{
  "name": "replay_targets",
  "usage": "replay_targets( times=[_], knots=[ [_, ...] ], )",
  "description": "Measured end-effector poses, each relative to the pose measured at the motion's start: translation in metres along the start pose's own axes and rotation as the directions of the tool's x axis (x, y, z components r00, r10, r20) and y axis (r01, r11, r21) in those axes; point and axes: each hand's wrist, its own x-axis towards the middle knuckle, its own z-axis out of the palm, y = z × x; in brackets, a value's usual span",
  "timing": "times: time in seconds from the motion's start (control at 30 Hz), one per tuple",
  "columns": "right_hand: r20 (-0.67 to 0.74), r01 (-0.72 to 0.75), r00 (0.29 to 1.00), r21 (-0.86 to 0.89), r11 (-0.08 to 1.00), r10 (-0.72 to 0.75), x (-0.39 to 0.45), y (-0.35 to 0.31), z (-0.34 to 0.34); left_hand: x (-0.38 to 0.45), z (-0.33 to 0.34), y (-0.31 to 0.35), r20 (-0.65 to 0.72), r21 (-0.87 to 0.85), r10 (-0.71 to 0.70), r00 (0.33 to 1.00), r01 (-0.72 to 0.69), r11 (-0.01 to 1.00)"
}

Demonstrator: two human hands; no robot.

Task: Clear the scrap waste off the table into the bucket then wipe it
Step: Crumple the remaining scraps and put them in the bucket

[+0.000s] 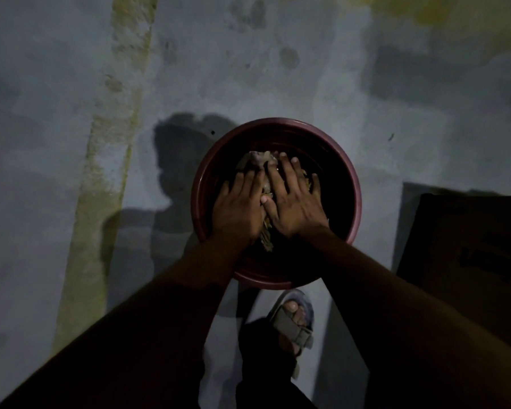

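Your left hand (238, 209) and your right hand (295, 200) are both inside the mouth of the round dark-red plastic bucket (355, 184), palms down, side by side. The fingers of each hand are straight and slightly spread — they press flat on the heap of brownish, dry-looking scrap waste (258, 160) in the bucket. Neither hand is curled round any piece. The thumbs meet near the middle, with scrap showing in the gap between the two hands and past the fingertips at the far side.

The scrap waste lies within the bucket, below the rim; its exact make-up cannot be told in the dim light. The bucket stands on the grey, stained concrete floor (71, 84), directly in front of you.

A pale yellowish stripe (101, 187) runs along the floor to the left of the bucket. Your foot in a grey strapped sandal (294, 323) stands just near the bucket's near rim. A dark, flat-sided box-like object (466, 261) sits at the right edge — its nature cannot be told.
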Motion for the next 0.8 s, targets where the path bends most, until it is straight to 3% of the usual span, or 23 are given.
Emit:
replay_targets(
  times=[0.2,0.4,0.6,0.8],
  knots=[
    [-0.104,-0.047,0.993,0.118,0.992,0.060,-0.048,-0.024,-0.066,-0.034,-0.072,0.009,-0.048,-0.048,-0.010,0.999,0.008,0.999],
    [-0.184,-0.038,0.980,0.175,0.984,0.070,-0.119,-0.061,-0.175,-0.084,-0.196,0.032,-0.059,-0.020,-0.021,0.998,0.020,1.000],
    [-0.290,-0.158,0.933,0.202,0.966,0.213,-0.227,-0.106,-0.318,-0.158,-0.375,0.072,-0.121,-0.020,0.164,0.979,-0.168,0.986],
    [-0.408,-0.272,0.832,0.293,0.917,0.377,-0.389,-0.145,-0.429,-0.252,-0.524,0.140,-0.215,0.051,0.396,0.893,-0.394,0.918]
  ],
)
